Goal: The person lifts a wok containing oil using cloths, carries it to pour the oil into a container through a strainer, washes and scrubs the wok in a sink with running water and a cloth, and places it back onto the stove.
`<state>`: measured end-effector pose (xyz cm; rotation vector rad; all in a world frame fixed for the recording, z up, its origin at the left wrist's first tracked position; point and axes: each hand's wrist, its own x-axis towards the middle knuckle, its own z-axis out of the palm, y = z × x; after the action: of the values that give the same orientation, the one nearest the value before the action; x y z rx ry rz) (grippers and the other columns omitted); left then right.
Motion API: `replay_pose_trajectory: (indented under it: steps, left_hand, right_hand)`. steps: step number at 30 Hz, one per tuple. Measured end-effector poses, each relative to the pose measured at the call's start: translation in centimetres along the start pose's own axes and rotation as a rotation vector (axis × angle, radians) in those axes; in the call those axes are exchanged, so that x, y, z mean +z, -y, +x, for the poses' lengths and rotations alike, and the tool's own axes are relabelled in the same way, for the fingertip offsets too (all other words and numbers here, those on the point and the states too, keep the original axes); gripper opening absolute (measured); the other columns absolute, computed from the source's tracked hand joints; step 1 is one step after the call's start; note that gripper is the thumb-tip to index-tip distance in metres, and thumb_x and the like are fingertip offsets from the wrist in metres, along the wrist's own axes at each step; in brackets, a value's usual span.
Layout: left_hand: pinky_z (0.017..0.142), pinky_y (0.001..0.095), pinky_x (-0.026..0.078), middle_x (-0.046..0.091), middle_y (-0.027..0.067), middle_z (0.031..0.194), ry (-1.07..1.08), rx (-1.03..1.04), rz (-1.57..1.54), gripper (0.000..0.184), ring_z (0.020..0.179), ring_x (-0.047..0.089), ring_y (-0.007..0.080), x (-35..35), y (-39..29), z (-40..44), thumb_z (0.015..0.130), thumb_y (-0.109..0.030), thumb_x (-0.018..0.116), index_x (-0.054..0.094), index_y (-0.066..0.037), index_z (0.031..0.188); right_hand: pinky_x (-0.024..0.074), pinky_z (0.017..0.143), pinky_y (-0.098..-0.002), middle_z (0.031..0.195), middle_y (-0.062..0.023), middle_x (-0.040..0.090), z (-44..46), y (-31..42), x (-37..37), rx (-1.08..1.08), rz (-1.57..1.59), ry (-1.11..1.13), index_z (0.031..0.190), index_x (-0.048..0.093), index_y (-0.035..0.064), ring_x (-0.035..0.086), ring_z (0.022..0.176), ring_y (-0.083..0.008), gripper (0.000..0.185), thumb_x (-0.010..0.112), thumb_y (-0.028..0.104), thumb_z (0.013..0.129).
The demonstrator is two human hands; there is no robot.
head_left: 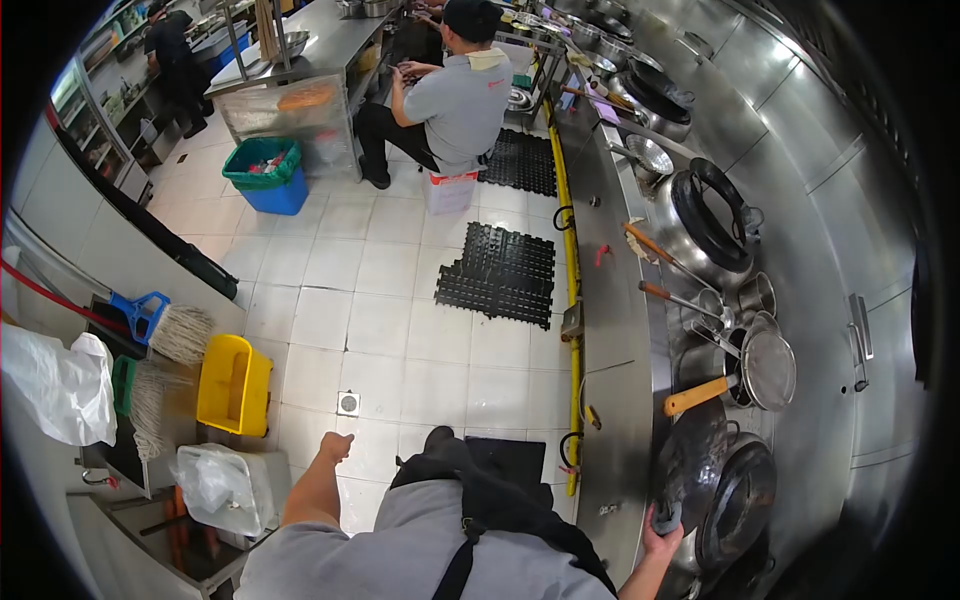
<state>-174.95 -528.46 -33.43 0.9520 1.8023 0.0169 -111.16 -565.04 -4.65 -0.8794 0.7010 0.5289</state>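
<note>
My right hand (661, 536), low at the right by the steel cooking range (618, 420), is closed round a dark grey cloth (667, 516). The cloth lies at the near rim of a dark, worn wok (692, 450) that leans on its side; whether the fingers also grip the wok's handle beneath it is hidden. Beside it sits another wok on a black ring (737, 502). Away from the range, my left hand (338, 446) hangs over the tiled floor with its fingers curled in and nothing seen in them.
A wooden-handled strainer (768, 372) and several ladles lie along the range. A yellow gas pipe (574, 400) runs along its front. Black mats (497, 275) lie on the floor. To the left are a yellow mop bucket (233, 385) and mops. Ahead, a person (455, 110) sits on a tub.
</note>
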Motion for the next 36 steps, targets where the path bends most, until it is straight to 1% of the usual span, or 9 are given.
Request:
replay_pose_trajectory:
  steps: [11, 13, 19, 20, 24, 29, 31, 32, 36]
  left_hand:
    - [0.049, 0.0379, 0.049, 0.061, 0.0146, 0.057, 0.131, 0.160, 0.029, 0.052, 0.045, 0.057, 0.0226, 3.9, -5.0, 3.9, 0.085, -0.044, 0.056, 0.063, 0.000, 0.058]
    - [0.063, 0.0402, 0.052, 0.064, 0.0180, 0.061, 0.171, 0.390, 0.338, 0.051, 0.058, 0.063, 0.0296, 5.5, -3.7, 8.1, 0.083, -0.046, 0.058, 0.066, 0.002, 0.065]
    - [0.081, 0.0443, 0.050, 0.066, 0.0268, 0.085, 0.237, 0.180, 0.169, 0.054, 0.090, 0.064, 0.0407, 7.6, -7.8, 7.7, 0.082, -0.048, 0.057, 0.070, 0.004, 0.074]
    - [0.082, 0.0442, 0.050, 0.066, 0.0277, 0.088, 0.231, 0.255, 0.279, 0.053, 0.091, 0.063, 0.0407, 8.6, -7.4, 8.8, 0.082, -0.047, 0.057, 0.070, 0.004, 0.077]
    - [0.085, 0.0440, 0.049, 0.066, 0.0284, 0.090, 0.259, 0.337, 0.456, 0.051, 0.093, 0.063, 0.0409, 9.4, -9.8, 8.2, 0.082, -0.045, 0.056, 0.070, 0.004, 0.081]
    - [0.087, 0.0434, 0.049, 0.065, 0.0294, 0.094, 0.277, 0.368, 0.486, 0.052, 0.096, 0.062, 0.0418, 8.4, -13.4, 6.6, 0.081, -0.044, 0.057, 0.070, 0.005, 0.087]
    - [0.088, 0.0432, 0.049, 0.065, 0.0296, 0.095, 0.258, 0.402, 0.476, 0.052, 0.097, 0.062, 0.0419, 7.9, -15.1, 6.5, 0.081, -0.044, 0.058, 0.070, 0.006, 0.088]
    - [0.088, 0.0429, 0.049, 0.065, 0.0297, 0.096, 0.255, 0.425, 0.488, 0.052, 0.097, 0.062, 0.0418, 7.6, -15.6, 6.6, 0.080, -0.044, 0.058, 0.070, 0.006, 0.089]
    - [0.087, 0.0426, 0.049, 0.065, 0.0289, 0.097, 0.199, 0.432, 0.501, 0.052, 0.097, 0.062, 0.0411, 6.4, -16.3, 5.9, 0.080, -0.044, 0.059, 0.070, 0.006, 0.089]
  right_hand:
    - [0.0504, 0.090, -0.0467, 0.107, -0.0124, 0.067, -7.3, -0.9, -3.1, -0.009, -0.027, -0.083, 0.105, 0.066, 0.0070, 0.062, 0.100, -0.0305, 0.029, 0.044, 0.020, 0.091]
    - [0.0500, 0.091, -0.0466, 0.108, -0.0134, 0.067, -9.0, -1.1, -5.4, -0.049, -0.054, -0.082, 0.106, 0.066, 0.0063, 0.062, 0.101, -0.0318, 0.029, 0.045, 0.020, 0.091]
    - [0.0506, 0.091, -0.0467, 0.112, -0.0124, 0.065, -16.8, -4.1, -6.3, -0.095, -0.050, -0.223, 0.109, 0.065, 0.0054, 0.060, 0.105, -0.0320, 0.030, 0.044, 0.019, 0.092]
    - [0.0448, 0.094, -0.0389, 0.112, -0.0149, 0.063, -20.4, -4.6, -5.4, -0.129, -0.339, 0.009, 0.122, 0.057, 0.0023, 0.059, 0.101, -0.0260, 0.054, 0.076, 0.029, 0.079]
    - [0.0458, 0.086, -0.0339, 0.103, -0.0096, 0.065, -22.9, -5.5, -8.6, -0.580, -1.191, -0.108, 0.114, 0.060, 0.0011, 0.058, 0.094, -0.0193, 0.049, 0.081, 0.012, 0.071]
    - [0.0471, 0.085, -0.0338, 0.101, -0.0091, 0.065, -26.3, -4.8, -7.9, -0.586, -0.862, 0.034, 0.112, 0.060, -0.0020, 0.059, 0.092, -0.0204, 0.043, 0.075, 0.005, 0.072]
    - [0.0487, 0.082, -0.0344, 0.096, -0.0114, 0.065, -25.6, -2.4, -7.5, -0.274, -0.180, -0.061, 0.111, 0.061, -0.0023, 0.060, 0.087, -0.0213, 0.040, 0.070, 0.000, 0.071]
    - [0.0499, 0.079, -0.0360, 0.096, -0.0128, 0.064, -23.6, -1.0, -11.2, -0.563, -0.884, -0.196, 0.111, 0.061, -0.0028, 0.061, 0.086, -0.0233, 0.040, 0.067, -0.002, 0.071]
    - [0.0504, 0.080, -0.0378, 0.100, -0.0129, 0.063, -24.0, 2.4, -11.2, -0.550, -0.881, -0.126, 0.112, 0.060, -0.0026, 0.059, 0.088, -0.0233, 0.040, 0.066, -0.002, 0.072]
